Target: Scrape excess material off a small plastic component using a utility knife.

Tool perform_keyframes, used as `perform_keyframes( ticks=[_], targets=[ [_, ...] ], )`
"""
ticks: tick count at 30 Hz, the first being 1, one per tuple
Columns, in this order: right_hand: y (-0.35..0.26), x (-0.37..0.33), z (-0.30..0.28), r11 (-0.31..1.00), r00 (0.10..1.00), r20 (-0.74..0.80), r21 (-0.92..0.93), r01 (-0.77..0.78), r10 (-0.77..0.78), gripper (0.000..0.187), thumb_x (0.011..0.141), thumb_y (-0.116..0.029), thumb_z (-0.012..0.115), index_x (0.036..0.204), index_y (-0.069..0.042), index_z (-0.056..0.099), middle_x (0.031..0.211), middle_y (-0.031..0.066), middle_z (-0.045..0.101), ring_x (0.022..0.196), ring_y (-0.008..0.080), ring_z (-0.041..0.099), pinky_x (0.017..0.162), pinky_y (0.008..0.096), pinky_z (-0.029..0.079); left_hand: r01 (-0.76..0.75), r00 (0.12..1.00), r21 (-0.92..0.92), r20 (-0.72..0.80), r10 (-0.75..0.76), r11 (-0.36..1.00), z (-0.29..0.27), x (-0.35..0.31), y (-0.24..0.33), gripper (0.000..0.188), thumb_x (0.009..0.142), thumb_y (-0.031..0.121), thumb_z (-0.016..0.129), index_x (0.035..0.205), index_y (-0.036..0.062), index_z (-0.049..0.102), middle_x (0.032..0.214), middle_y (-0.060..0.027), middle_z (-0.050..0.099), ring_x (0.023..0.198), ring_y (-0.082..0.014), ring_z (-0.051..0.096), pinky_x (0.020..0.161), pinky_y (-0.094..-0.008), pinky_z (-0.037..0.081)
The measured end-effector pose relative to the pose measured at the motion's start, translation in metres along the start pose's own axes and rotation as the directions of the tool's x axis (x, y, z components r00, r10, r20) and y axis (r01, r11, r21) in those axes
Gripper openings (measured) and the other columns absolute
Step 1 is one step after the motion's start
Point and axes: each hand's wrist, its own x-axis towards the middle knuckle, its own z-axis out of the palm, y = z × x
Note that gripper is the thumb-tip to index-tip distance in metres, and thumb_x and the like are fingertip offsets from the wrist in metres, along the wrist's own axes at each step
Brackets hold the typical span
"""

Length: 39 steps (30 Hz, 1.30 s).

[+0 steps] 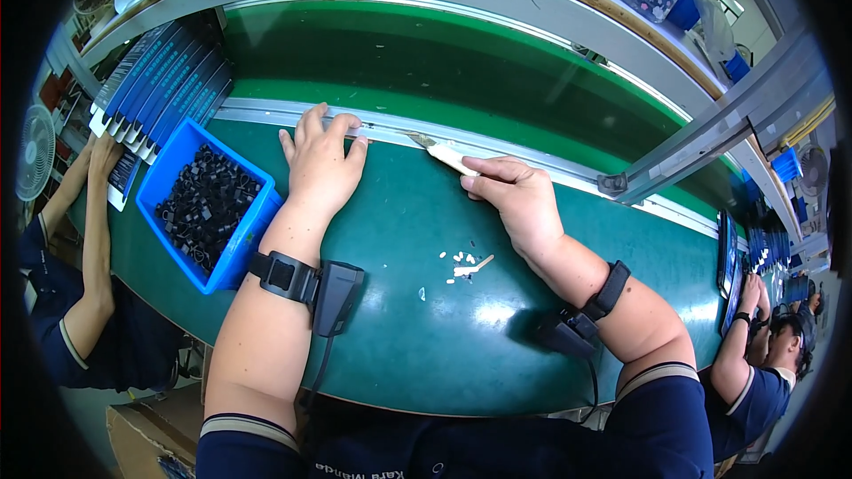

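Knife (451,158): while our right hand (522,197) pinched it, it sat right of the blue bin (232,255).
Left hand (319,167): fingers loosely spread; any grip, we couldn't tell.
Scraps (460,272): some cutting seemed done; the remainder, unclear.

White lettering (359,471) marks the navy shirt (515,448); print on packages (169,80) is unreadable.

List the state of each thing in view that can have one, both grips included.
Left grip: at the metal rail; holding anything, unclear.
Right grip: closed.
Pale-handled tool: held in it, metal tip exposed.
Blue bin: open-topped, filled with black parts.
White bits: loose, scattered.
Blue packages: overlapping in a row.
Fan: upright; spinning, cannot tell.
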Motion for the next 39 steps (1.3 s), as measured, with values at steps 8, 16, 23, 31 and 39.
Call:
perform_keyframes(
  ticks=[8,16,23,31,39],
  targets=[
    [-0.003,-0.001,0.002,0.999,1.000,0.008,0.049,-0.012,0.012,0.026,0.079,-0.001,0.068,0.105,0.001,0.068,0.088,0.0046,0.062,0.076,0.0089,0.057,0.072,0.0206,0.046,0.006,1.000,-0.019,-0.009,-0.006,1.000,-0.002,0.000,0.005,0.022,0.086,0.026,0.058,0.106,0.0166,0.060,0.132,-0.0165,0.042,0.129,-0.0366,0.033,0.108,-0.0575,0.016],
    [-0.003,-0.001,0.003,1.000,1.000,0.010,0.016,0.010,-0.011,0.025,0.079,-0.001,0.067,0.104,0.001,0.068,0.094,0.0058,0.063,0.080,0.0096,0.058,0.073,0.0206,0.046,-0.158,0.987,-0.084,0.007,0.159,0.984,-0.004,-0.001,0.010,0.026,0.088,0.017,0.053,0.113,0.0210,0.062,0.137,-0.0182,0.039,0.136,-0.0396,0.022,0.112,-0.0509,0.015],
    [-0.002,-0.001,0.003,1.000,1.000,0.007,-0.004,0.013,-0.013,0.025,0.079,0.000,0.067,0.105,0.001,0.068,0.095,0.0064,0.063,0.082,0.0105,0.058,0.075,0.0211,0.047,-0.201,0.970,-0.091,0.117,0.211,0.975,-0.005,-0.003,0.016,0.033,0.089,0.010,0.051,0.116,0.0253,0.063,0.143,-0.0171,0.034,0.138,-0.0393,0.017,0.112,-0.0514,0.011],
    [-0.007,-0.008,-0.006,0.995,1.000,0.015,0.103,0.015,-0.016,0.026,0.079,0.001,0.066,0.106,0.002,0.067,0.099,0.0076,0.063,0.085,0.0119,0.059,0.078,0.0227,0.047,-0.262,0.962,-0.245,0.015,0.274,0.933,-0.004,-0.003,0.013,0.031,0.087,0.007,0.054,0.110,0.0217,0.067,0.138,-0.0139,0.041,0.135,-0.0370,0.026,0.109,-0.0464,0.025],
    [-0.023,-0.025,-0.025,0.977,0.995,0.065,0.198,-0.082,0.070,0.026,0.078,0.001,0.068,0.104,0.001,0.068,0.095,0.0066,0.064,0.083,0.0120,0.060,0.077,0.0227,0.048,-0.354,0.931,-0.399,-0.064,0.359,0.846,-0.021,-0.006,0.025,0.024,0.080,0.004,0.057,0.096,0.0147,0.071,0.129,-0.0100,0.051,0.130,-0.0339,0.034,0.107,-0.0446,0.029]
  ],
)
